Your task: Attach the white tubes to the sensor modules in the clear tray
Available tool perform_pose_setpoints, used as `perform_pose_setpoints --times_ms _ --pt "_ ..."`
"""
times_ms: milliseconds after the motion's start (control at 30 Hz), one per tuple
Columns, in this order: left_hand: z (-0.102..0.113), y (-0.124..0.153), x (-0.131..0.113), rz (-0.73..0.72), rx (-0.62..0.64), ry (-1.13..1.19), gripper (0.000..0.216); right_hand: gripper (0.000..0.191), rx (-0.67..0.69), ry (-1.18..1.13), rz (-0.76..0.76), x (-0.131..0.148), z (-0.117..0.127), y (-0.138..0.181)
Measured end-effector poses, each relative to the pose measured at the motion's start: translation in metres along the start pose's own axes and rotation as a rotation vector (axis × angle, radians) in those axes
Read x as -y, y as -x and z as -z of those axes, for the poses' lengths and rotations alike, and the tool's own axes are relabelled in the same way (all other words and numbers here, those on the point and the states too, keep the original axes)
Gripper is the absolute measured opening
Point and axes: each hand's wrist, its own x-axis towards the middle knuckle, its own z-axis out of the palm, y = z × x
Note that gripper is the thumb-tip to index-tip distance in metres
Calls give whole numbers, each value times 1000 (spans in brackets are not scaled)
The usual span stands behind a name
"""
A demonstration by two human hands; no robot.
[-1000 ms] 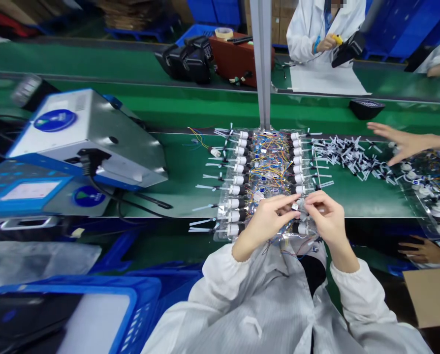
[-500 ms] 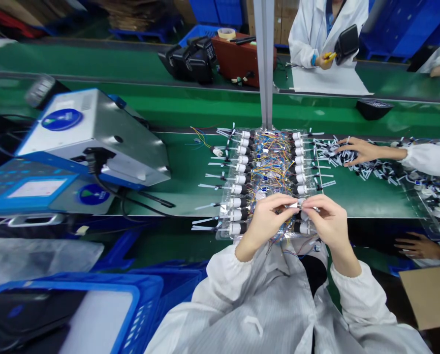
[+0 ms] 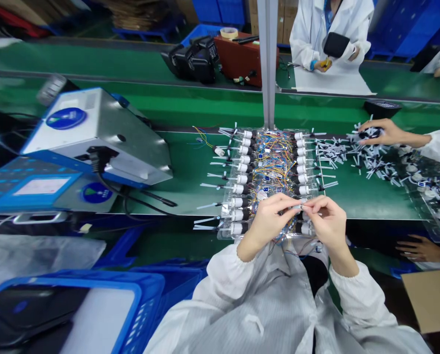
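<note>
My left hand [image 3: 269, 221] and my right hand [image 3: 329, 221] meet over the near right part of a clear plastic tray [image 3: 225, 210]. Fingers and thumbs of both are pinched together around a small whitish part [image 3: 300, 207], mostly covered by the fingertips. Its kind is too small to make out. Beneath and beyond the hands, the tray carries two columns of white cylindrical parts [image 3: 238, 188] with black ends. Tangled yellow, blue and red wires [image 3: 275, 156] fill the space between the columns. Thin white strips [image 3: 208, 185] stick out past the tray's left side.
At right, a co-worker's hand [image 3: 386, 132] holds a clump above a pile of white strips [image 3: 332, 151]. A metal post [image 3: 267, 73] rises behind the tray. A grey-and-blue machine [image 3: 105, 132] stands left; a blue crate [image 3: 149, 290] is below. Another person [image 3: 330, 29] works opposite.
My fingertips have shifted slightly around the small part, hiding more of it. The co-worker's hand at right has gathered a dark-and-white clump from the pile. Opposite, the other person has turned a black object.
</note>
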Motion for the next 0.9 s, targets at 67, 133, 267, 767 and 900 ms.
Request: perform_pose_setpoints --times_ms 67,133,267,767,900 --pt "4 -2 -2 -49 29 -51 16 30 -17 9 10 -1 -1 1" --pt "9 -3 -4 -93 64 -101 16 33 -19 23 19 -2 -1 2" --pt "18 -4 -5 -159 194 -200 17 33 59 82 45 -4 0 3" --pt "8 3 0 -119 -28 -40 14 22 49 -77 44 -3 -2 -1" --pt "7 3 3 -114 -9 -54 13 27 17 -74 36 -5 -5 1"
